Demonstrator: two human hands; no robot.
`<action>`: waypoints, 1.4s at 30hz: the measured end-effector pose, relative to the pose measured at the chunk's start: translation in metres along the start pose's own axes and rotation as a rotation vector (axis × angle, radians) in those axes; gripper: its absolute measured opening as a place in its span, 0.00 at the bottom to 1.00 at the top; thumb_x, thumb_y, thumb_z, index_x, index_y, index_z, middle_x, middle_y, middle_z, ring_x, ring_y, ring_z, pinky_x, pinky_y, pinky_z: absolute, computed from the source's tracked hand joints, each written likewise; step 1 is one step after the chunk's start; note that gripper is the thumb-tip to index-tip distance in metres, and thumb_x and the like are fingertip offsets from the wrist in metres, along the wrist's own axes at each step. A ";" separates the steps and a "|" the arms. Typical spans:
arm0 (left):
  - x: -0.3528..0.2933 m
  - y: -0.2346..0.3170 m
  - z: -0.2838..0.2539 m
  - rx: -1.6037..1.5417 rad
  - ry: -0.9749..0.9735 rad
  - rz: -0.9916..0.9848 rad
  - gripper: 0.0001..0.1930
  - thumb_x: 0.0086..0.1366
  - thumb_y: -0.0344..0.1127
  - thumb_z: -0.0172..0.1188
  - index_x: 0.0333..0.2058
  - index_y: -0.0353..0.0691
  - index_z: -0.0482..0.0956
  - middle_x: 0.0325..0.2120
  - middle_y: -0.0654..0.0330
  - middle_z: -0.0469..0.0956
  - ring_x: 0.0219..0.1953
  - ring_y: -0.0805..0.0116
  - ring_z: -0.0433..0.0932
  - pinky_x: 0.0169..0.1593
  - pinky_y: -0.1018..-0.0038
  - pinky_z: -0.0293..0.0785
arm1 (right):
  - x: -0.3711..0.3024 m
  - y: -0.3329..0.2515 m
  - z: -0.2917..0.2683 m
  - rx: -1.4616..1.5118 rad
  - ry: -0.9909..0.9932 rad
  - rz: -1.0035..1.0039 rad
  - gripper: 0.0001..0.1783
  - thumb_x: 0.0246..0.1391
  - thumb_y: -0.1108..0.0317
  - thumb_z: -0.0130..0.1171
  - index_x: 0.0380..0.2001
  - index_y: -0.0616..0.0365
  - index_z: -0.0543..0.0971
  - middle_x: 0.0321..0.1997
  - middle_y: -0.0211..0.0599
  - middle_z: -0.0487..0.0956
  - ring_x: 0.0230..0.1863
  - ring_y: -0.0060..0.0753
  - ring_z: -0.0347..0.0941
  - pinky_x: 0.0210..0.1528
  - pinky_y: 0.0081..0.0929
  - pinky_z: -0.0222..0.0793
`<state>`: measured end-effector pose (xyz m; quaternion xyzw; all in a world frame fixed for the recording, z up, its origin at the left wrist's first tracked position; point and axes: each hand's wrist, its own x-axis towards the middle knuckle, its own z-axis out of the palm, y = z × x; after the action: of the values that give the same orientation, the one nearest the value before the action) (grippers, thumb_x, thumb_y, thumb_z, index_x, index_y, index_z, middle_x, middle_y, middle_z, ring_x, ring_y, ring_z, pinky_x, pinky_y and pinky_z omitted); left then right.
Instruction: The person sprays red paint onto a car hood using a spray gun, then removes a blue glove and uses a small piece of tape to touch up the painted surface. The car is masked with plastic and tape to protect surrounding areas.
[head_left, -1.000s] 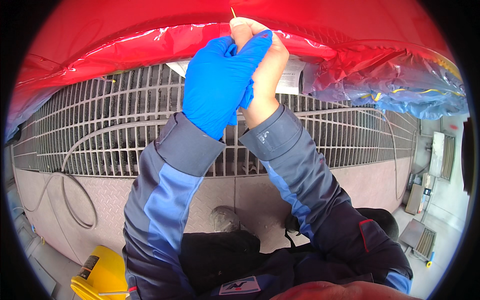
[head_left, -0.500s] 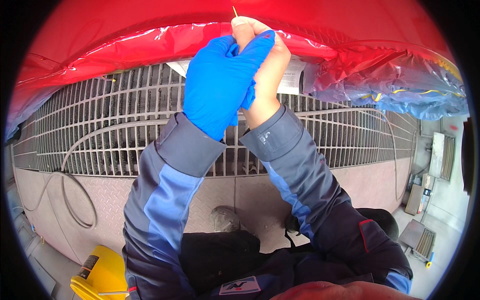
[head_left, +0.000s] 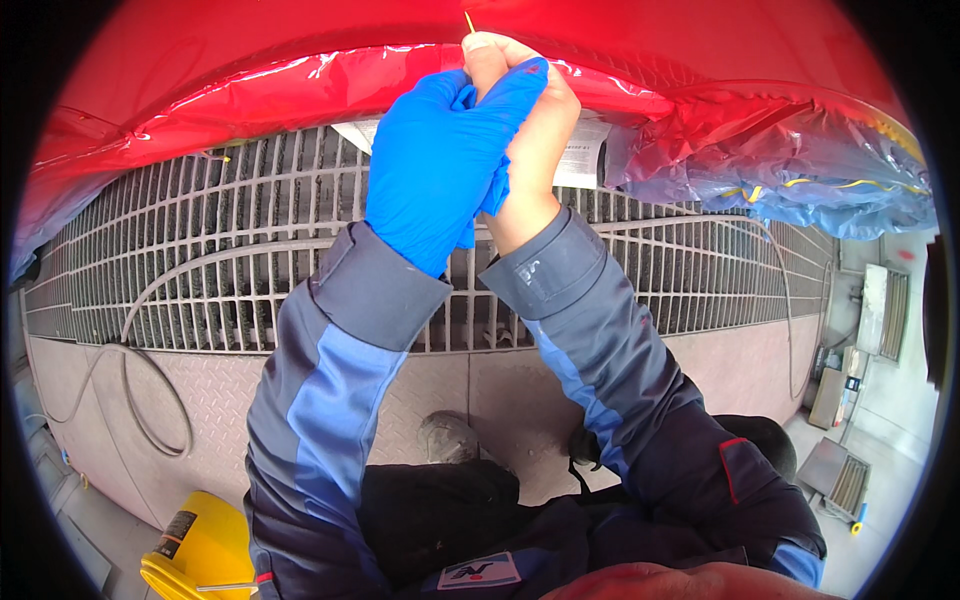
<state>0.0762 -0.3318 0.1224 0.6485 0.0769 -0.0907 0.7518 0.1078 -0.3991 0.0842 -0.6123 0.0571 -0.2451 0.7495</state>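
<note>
I see right hand [head_left: 535,130] pinching thin yellow stick [head_left: 469,21], upright, tip up-left at red panel [head_left: 300,50]; gloved left hand [head_left: 445,150] wrapped around right.

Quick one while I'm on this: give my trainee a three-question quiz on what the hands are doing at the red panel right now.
1. True or false: both hands wear blue gloves.
2. What does the bare right hand pinch at its fingertips? A) a thin yellow strip B) a grey hose C) a paper sheet
3. What kind of floor lies directly under the raised hands?

Key
1. False: only the left hand wears a blue glove; it is pressed against the right hand.
2. A: the thin yellow strip sticks up from the fingers against the red panel.
3. A metal grating, with a grey hose curving beside it.
</note>
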 end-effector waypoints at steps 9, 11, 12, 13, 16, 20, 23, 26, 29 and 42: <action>-0.002 0.002 0.001 0.001 -0.004 -0.004 0.21 0.61 0.50 0.65 0.21 0.37 0.74 0.14 0.65 0.72 0.17 0.79 0.71 0.21 0.79 0.65 | 0.000 0.000 0.003 0.035 0.037 -0.024 0.02 0.52 0.76 0.64 0.30 0.64 0.82 0.23 0.23 0.76 0.25 0.13 0.67 0.26 0.16 0.65; -0.001 0.001 0.001 0.015 0.014 0.020 0.21 0.61 0.50 0.65 0.21 0.37 0.73 0.14 0.65 0.71 0.17 0.79 0.71 0.21 0.79 0.65 | 0.000 0.001 0.002 0.026 0.033 -0.031 0.02 0.52 0.76 0.64 0.29 0.64 0.82 0.23 0.23 0.76 0.25 0.13 0.67 0.26 0.16 0.64; -0.001 0.001 0.001 0.030 0.023 0.025 0.21 0.60 0.50 0.65 0.21 0.38 0.73 0.14 0.65 0.71 0.17 0.79 0.71 0.21 0.79 0.65 | 0.000 0.001 0.002 0.025 0.030 -0.026 0.02 0.52 0.76 0.64 0.29 0.64 0.82 0.23 0.23 0.76 0.25 0.13 0.67 0.26 0.16 0.64; -0.001 0.001 0.001 0.022 0.023 0.033 0.21 0.61 0.50 0.65 0.21 0.38 0.73 0.14 0.65 0.71 0.17 0.79 0.71 0.21 0.79 0.65 | 0.000 0.001 0.002 0.021 0.029 -0.013 0.02 0.52 0.77 0.64 0.29 0.64 0.82 0.23 0.23 0.76 0.25 0.13 0.67 0.26 0.16 0.64; 0.000 0.001 0.001 0.024 0.019 0.027 0.21 0.61 0.50 0.65 0.21 0.38 0.73 0.14 0.65 0.71 0.17 0.79 0.70 0.21 0.78 0.65 | -0.001 0.000 0.003 0.044 0.034 0.004 0.01 0.52 0.77 0.63 0.29 0.64 0.82 0.23 0.23 0.76 0.25 0.13 0.67 0.26 0.16 0.64; -0.001 0.002 0.000 0.033 0.021 0.014 0.21 0.61 0.50 0.65 0.21 0.38 0.73 0.14 0.65 0.71 0.17 0.79 0.70 0.21 0.78 0.65 | -0.001 -0.001 0.003 0.073 0.037 0.016 0.02 0.52 0.77 0.63 0.29 0.64 0.82 0.23 0.23 0.76 0.25 0.13 0.67 0.26 0.16 0.64; 0.000 0.002 0.001 0.038 0.027 0.017 0.21 0.61 0.50 0.65 0.20 0.38 0.73 0.14 0.65 0.71 0.17 0.79 0.70 0.20 0.78 0.64 | 0.000 -0.001 0.002 0.049 0.023 0.008 0.03 0.53 0.75 0.63 0.31 0.64 0.82 0.24 0.24 0.76 0.25 0.13 0.67 0.26 0.16 0.64; 0.000 0.002 0.001 0.039 0.024 0.017 0.21 0.61 0.49 0.65 0.20 0.37 0.73 0.14 0.65 0.71 0.17 0.79 0.70 0.21 0.78 0.64 | 0.000 0.000 0.001 0.011 0.002 -0.013 0.07 0.54 0.71 0.64 0.33 0.64 0.82 0.25 0.25 0.77 0.24 0.13 0.68 0.27 0.15 0.64; 0.000 0.002 0.001 0.033 0.027 0.015 0.21 0.61 0.49 0.65 0.20 0.37 0.73 0.14 0.65 0.71 0.17 0.79 0.70 0.21 0.78 0.64 | 0.000 0.001 0.001 0.005 0.005 -0.014 0.07 0.54 0.71 0.64 0.33 0.64 0.82 0.25 0.25 0.77 0.24 0.13 0.68 0.27 0.15 0.64; -0.003 0.006 0.001 0.031 0.004 0.018 0.21 0.60 0.50 0.65 0.24 0.36 0.75 0.16 0.64 0.73 0.18 0.78 0.73 0.22 0.79 0.67 | -0.001 -0.002 0.003 0.063 0.040 -0.001 0.03 0.52 0.76 0.64 0.30 0.64 0.83 0.23 0.23 0.76 0.24 0.13 0.68 0.25 0.15 0.64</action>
<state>0.0746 -0.3320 0.1289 0.6609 0.0711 -0.0838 0.7424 0.1075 -0.3959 0.0871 -0.5835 0.0641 -0.2591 0.7670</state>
